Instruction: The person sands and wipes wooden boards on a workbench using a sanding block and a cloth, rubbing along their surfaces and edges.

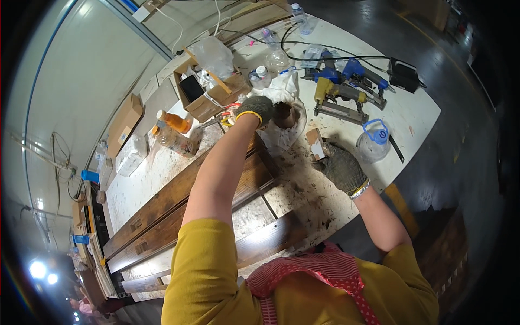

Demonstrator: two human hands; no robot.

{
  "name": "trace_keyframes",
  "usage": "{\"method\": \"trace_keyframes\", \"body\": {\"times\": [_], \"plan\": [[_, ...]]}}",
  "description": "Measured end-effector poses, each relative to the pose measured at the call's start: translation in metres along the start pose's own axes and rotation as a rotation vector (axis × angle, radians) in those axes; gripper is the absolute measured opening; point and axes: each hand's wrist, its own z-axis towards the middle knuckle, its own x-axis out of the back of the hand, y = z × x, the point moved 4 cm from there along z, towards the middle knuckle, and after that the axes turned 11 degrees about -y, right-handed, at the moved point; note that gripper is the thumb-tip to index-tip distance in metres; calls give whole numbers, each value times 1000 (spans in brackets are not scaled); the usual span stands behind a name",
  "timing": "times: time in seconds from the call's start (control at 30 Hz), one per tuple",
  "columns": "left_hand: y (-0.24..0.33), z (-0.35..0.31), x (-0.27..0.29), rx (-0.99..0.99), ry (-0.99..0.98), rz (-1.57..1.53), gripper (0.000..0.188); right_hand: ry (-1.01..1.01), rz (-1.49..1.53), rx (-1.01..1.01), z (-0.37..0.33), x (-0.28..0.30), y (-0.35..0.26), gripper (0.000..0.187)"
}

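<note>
My left hand, in a dark grey knit glove with a yellow cuff, reaches to the middle of the table. It is beside a small brown pot that sits against a crumpled white plastic bag. Its fingertips are too unclear to tell whether they grip anything. Red-handled pliers lie just left of that hand. My right hand, gloved alike, is closed around the lower end of a small brown-and-white block, held above the stained tabletop. Dark-stained wooden boards lie under and left of my left forearm.
Several nail guns lie at the far right, with a black cable and a black box. A clear jug stands near the right edge. Left of centre are a filled cardboard box, orange-capped bottles and a plastic-wrapped bundle.
</note>
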Motion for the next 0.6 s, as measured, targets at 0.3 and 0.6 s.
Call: {"method": "trace_keyframes", "body": {"times": [0.3, 0.6], "plan": [[-41, -58, 34, -291, 231, 28, 13, 179, -489, 13, 90, 14, -25, 40], [-43, -85, 33, -316, 281, -312, 14, 116, -1283, 248, 147, -15, -30, 37]]}}
